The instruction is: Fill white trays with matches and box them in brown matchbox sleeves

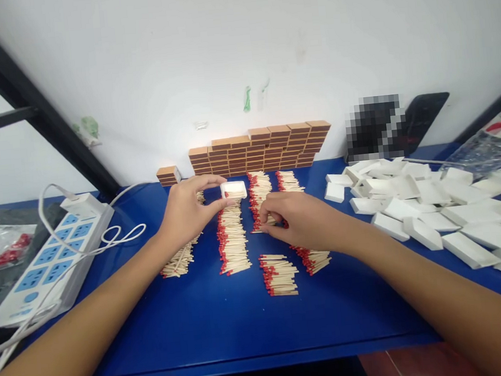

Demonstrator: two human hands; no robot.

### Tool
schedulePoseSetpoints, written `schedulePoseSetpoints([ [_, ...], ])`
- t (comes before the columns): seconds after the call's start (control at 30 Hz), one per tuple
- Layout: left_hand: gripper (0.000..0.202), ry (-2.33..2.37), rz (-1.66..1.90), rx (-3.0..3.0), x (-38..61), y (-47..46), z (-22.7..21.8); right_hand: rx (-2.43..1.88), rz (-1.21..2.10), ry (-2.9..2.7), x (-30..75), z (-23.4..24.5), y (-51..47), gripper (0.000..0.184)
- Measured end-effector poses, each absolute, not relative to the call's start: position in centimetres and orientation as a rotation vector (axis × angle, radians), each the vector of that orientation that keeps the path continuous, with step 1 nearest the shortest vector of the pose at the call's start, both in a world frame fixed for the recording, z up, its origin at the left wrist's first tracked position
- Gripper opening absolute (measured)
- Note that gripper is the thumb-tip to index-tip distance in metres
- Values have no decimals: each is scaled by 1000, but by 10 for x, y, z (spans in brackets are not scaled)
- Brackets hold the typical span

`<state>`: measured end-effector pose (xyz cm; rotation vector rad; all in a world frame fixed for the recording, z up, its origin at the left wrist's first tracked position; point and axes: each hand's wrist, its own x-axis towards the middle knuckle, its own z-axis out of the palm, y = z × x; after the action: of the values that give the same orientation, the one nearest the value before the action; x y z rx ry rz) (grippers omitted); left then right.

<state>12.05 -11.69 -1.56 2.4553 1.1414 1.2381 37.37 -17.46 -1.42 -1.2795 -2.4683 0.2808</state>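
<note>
My left hand [190, 208] pinches a small white matchbox tray [234, 188] between thumb and fingers, with some matches lying inside it. Below the tray runs a long row of red-tipped matches [233, 243]. My right hand [298, 219] is closed, its thumb and fingertips pressed together at the near end of another row of matches [259, 187]. What those fingertips hold, if anything, is too small to make out. Further matches [180, 260] lie partly behind my left hand, and a short pile [279, 275] sits nearer the front edge.
Stacked brown matchboxes [264, 150] line the wall, with a small separate stack [168, 175] to their left. Many white trays [415, 196] are heaped on the right. A white power strip [49, 263] with loose cables lies at left. A dark phone-like object [423, 121] leans on the wall.
</note>
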Motion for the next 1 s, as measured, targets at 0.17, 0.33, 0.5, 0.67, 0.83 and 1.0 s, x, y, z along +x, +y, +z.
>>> schedulePoseSetpoints([
  [0.17, 37, 1093, 1213, 2594, 121, -119, -16, -1361, 377, -2540, 373, -13, -176, 5],
  [0.33, 38, 1082, 1176, 2628, 122, -122, -13, -1360, 379, -2574, 372, -12, -176, 10],
  [0.5, 38, 1055, 1169, 2650, 122, -120, -15, -1333, 364, -2589, 373, -15, -176, 14],
  [0.67, 37, 1028, 1144, 2658, 122, -120, -16, -1362, 348, -2645, 372, -15, -177, 15],
  [0.83, 37, 1038, 1128, 2646, 121, -119, -15, -1384, 369, -2662, 371, -14, -179, 14],
  [1.0, 39, 1038, 1092, 2656, 121, -117, -17, -1354, 367, -2601, 375, -11, -177, 16],
])
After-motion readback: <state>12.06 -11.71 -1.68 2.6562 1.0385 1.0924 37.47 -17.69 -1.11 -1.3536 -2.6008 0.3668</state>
